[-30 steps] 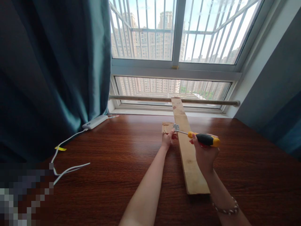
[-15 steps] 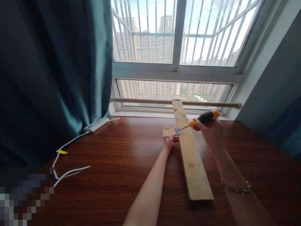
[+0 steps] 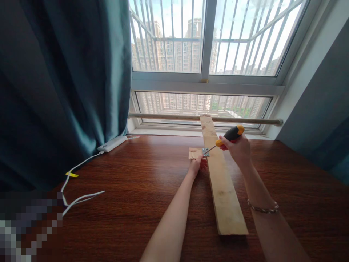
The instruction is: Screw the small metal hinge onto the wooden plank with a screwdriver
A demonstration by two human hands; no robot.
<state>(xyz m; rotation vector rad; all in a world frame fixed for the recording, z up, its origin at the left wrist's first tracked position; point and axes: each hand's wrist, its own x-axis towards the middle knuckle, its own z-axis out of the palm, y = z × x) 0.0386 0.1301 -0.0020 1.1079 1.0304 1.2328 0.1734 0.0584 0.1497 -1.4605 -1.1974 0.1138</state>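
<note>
Evidently held the screwdriver (image 3: 231, 134) in the right hand (image 3: 240, 150), right of centre in the frame, with thumb and fingers wrapped closed round the handle and the tip down at the hinge (image 3: 204, 150). Near mid-frame, had the left hand (image 3: 194, 166) closed on the near edge of the block (image 3: 193, 154), with the thumb beside the hinge; couldn't make out the fingertips underneath. Had the plank (image 3: 222, 185) over the table (image 3: 131, 178), running from the centre to the lower right of centre, with the block just beside its left edge. Already had the hinge laid across block and plank; by the look of it, was midway through fastening. Couldn't tell, at such small size, the exact amount fixed and left.
</note>
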